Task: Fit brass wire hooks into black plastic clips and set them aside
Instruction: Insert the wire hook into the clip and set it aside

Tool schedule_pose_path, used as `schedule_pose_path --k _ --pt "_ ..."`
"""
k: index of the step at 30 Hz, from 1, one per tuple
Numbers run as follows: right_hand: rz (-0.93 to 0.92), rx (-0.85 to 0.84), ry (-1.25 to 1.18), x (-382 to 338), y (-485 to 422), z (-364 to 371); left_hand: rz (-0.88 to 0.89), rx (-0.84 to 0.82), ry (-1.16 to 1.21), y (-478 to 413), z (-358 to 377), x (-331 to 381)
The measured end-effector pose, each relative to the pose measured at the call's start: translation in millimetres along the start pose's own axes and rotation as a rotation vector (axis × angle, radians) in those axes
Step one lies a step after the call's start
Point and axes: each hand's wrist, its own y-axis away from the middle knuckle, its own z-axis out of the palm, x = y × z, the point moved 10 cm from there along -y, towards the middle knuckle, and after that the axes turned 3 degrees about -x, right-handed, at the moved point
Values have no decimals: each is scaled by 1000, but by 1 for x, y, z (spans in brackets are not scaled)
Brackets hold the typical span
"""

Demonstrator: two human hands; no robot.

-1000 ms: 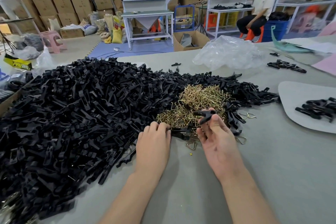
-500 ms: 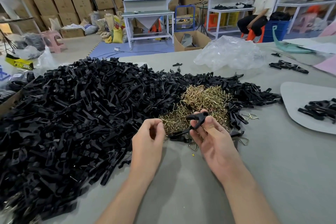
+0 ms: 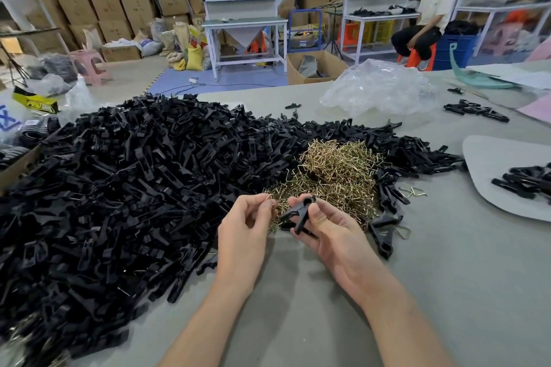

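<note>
A huge heap of black plastic clips (image 3: pixel 125 182) covers the left and middle of the grey table. A smaller mound of brass wire hooks (image 3: pixel 337 173) lies in front of me. My right hand (image 3: pixel 331 235) grips one black clip (image 3: pixel 298 213) between thumb and fingers, tilted, above the table. My left hand (image 3: pixel 243 235) pinches a thin brass wire hook (image 3: pixel 269 198) at its fingertips, just left of the clip. Whether hook and clip touch is not plain. A few finished clips (image 3: pixel 527 180) lie on a grey mat (image 3: pixel 495 164) at the right.
A crumpled clear plastic bag (image 3: pixel 378 88) sits at the table's far side, more clips (image 3: pixel 474 110) beyond it to the right. Loose hooks (image 3: pixel 414 191) lie by the brass mound. Bare grey table (image 3: pixel 447 292) stretches in front of me. A seated person (image 3: pixel 426 18) and shelving stand behind.
My left hand rose from the brass mound with a hook pinched in its fingertips. My right hand brought the clip closer and turned it toward the left hand.
</note>
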Motion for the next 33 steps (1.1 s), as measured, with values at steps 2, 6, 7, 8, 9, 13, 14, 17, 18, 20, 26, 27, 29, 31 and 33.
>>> schedule_pose_path --k 2,6,7,8,9,13,14,17,18,20,26,27,29,31,33 --pt "-2 2 10 0 1 1 -4 -15 20 0 1 1" --pt "-19 39 -12 -4 2 -4 -51 -20 154 2 2 0" --pt "-24 57 -47 -4 1 -7 -77 -30 220 4 5 1" --pt "-31 70 -89 -5 1 -9 -98 -47 285 7 9 2" --pt "-39 77 -126 -5 0 -11 -110 -70 335 9 14 4" --pt "-84 40 -190 -8 -1 -8 -165 -131 415 21 35 7" --pt "-99 21 -190 -9 0 -7 -198 -134 433 23 39 5" --pt "-135 -10 -188 -11 0 -4 -320 -133 526 29 47 -3" --pt "-144 -12 -185 -12 0 -4 -359 -133 566 30 48 -6" --pt "-154 -14 -171 -12 1 -4 -427 -134 632 33 50 -10" --pt "-195 -42 38 -15 4 4 -563 -100 752 40 54 -24" --pt "-210 -40 81 -16 5 5 -569 -96 766 40 54 -25" --pt "-228 -26 147 -17 5 5 -566 -97 783 39 54 -25" --pt "-232 -20 187 -18 6 5 -557 -108 779 38 54 -24" --pt "-232 -16 205 -18 7 4 -551 -107 754 38 54 -23"
